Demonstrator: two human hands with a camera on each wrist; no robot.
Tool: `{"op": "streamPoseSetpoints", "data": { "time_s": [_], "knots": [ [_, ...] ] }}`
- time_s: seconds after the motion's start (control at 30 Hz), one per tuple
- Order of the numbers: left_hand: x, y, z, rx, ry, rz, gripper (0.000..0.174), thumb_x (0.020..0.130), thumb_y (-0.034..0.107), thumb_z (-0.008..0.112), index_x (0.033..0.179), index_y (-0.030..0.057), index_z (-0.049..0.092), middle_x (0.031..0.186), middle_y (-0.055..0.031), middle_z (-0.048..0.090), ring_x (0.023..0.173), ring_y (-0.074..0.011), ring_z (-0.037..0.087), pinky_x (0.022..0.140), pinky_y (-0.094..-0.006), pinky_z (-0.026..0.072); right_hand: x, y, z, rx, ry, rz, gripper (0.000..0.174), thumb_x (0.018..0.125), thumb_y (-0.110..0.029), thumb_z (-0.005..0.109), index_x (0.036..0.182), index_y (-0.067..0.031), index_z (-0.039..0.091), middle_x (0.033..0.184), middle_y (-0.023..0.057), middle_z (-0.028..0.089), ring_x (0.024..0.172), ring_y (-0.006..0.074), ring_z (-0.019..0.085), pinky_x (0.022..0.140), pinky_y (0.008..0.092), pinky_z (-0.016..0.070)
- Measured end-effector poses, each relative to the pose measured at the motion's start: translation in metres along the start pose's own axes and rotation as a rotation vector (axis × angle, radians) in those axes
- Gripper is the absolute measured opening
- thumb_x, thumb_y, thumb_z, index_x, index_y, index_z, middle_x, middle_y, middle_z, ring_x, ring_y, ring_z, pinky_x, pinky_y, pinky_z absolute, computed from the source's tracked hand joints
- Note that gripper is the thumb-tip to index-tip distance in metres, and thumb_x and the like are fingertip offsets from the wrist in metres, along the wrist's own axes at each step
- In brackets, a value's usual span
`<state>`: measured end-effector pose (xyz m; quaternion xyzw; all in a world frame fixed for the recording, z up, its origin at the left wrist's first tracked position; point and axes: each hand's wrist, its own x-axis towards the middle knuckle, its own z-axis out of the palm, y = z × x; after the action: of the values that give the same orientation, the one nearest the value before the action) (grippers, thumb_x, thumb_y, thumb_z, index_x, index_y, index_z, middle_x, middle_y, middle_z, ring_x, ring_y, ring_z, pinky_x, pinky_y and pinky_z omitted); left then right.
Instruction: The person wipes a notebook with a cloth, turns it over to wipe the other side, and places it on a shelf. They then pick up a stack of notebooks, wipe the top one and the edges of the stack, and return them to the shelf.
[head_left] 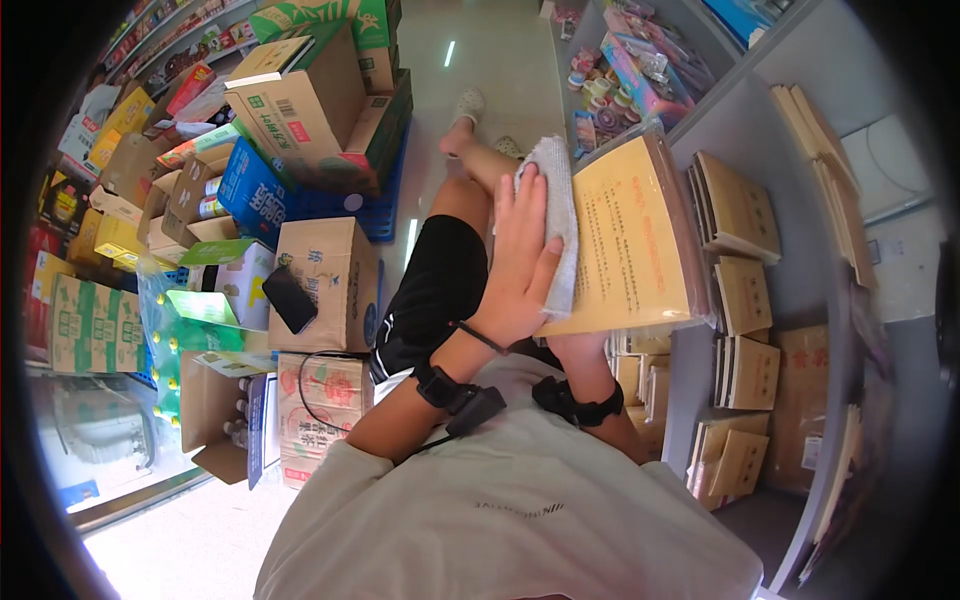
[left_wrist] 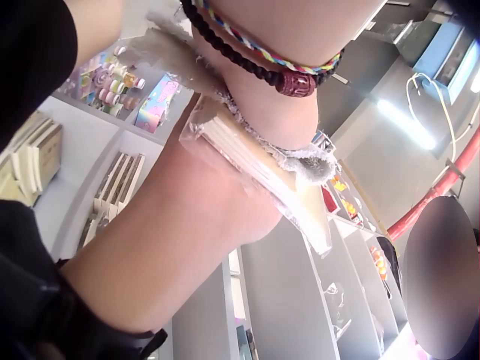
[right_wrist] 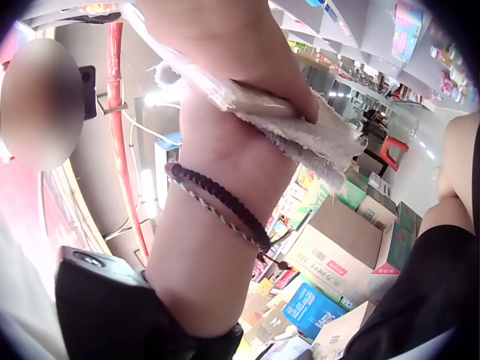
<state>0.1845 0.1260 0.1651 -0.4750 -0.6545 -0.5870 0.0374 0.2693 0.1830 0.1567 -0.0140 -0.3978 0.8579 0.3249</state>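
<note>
Right hand (head_left: pixel 520 262), the one with the braided bracelet (head_left: pixel 482 337): we see it laid flat on a grey-white cloth (head_left: pixel 562 200), fingers straight and pressed together, palm down. The cloth sits on the face of a plastic-wrapped pack of yellow sheets (head_left: pixel 635 240), along the pack's edge away from the grey shelf unit (head_left: pixel 760 110).

The pack is held tilted above the lap, just in front of the shelf unit. Its top sheet carries lines of red Chinese print, too small for us to read.

Left hand (left_wrist: pixel 202 202): under the pack's near end, palm against the underside. Its fingers are hidden, so we cannot tell how they lie.

In the shelf unit's compartments are stacks of brown booklets (head_left: pixel 735 205), with red characters on one brown cover lower down that we can't read.

Across the legs from the shelf unit is a pile of cartons (head_left: pixel 330 265), brown, green-and-white and one blue, all with Chinese lettering we can't make out. A black phone (head_left: pixel 290 298) lies on a brown carton.
</note>
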Motion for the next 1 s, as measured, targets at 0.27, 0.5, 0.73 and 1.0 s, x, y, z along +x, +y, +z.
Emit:
{"op": "streamPoseSetpoints", "data": {
  "time_s": [0.27,0.5,0.73,1.0],
  "knots": [
    [-0.006,0.019,0.003,-0.589,-0.07,-0.213,0.062,0.096,0.033,0.026,0.141,-0.0019,0.003,0.149,-0.0154,0.003,0.138,-0.0261,0.003,0.11,-0.0327,0.0028,0.028,0.021,-0.02,-0.479,-0.011,-0.082,0.059,0.086,-0.017,0.057,0.136,-0.0025,0.029,0.136,0.0109,0.036,0.124,0.0216,0.037,0.102,0.0338,0.0313],
    [0.013,0.034,-0.018,-0.41,0.026,0.015,0.062,0.093,0.027,0.033,0.141,-0.0029,0.009,0.149,-0.0171,0.005,0.138,-0.0304,0.004,0.11,-0.0361,0.0031,0.022,0.006,0.022,-0.388,-0.09,-0.016,0.059,0.09,-0.027,0.05,0.138,-0.0037,0.025,0.141,0.0089,0.03,0.129,0.0206,0.03,0.106,0.0325,0.0232],
    [0.022,0.037,-0.024,0.103,-0.072,0.09,0.054,0.084,0.017,0.049,0.136,0.007,0.035,0.145,-0.0158,0.024,0.135,-0.0397,0.013,0.106,-0.0504,0.0101,0.002,0.01,0.022,0.039,0.076,0.105,0.058,0.094,-0.038,0.039,0.141,-0.0081,0.021,0.142,0.0083,0.028,0.131,0.0212,0.028,0.107,0.036,0.0224],
    [0.014,0.034,-0.02,0.277,-0.267,0.141,0.052,0.086,0.025,0.047,0.135,0.0091,0.037,0.144,-0.0154,0.025,0.134,-0.0399,0.014,0.106,-0.0523,0.0116,0.015,-0.016,-0.027,0.572,-0.199,0.134,0.058,0.094,-0.046,0.026,0.14,-0.0098,0.024,0.14,0.0085,0.033,0.126,0.0246,0.037,0.104,0.0392,0.0318]
  ]
}}
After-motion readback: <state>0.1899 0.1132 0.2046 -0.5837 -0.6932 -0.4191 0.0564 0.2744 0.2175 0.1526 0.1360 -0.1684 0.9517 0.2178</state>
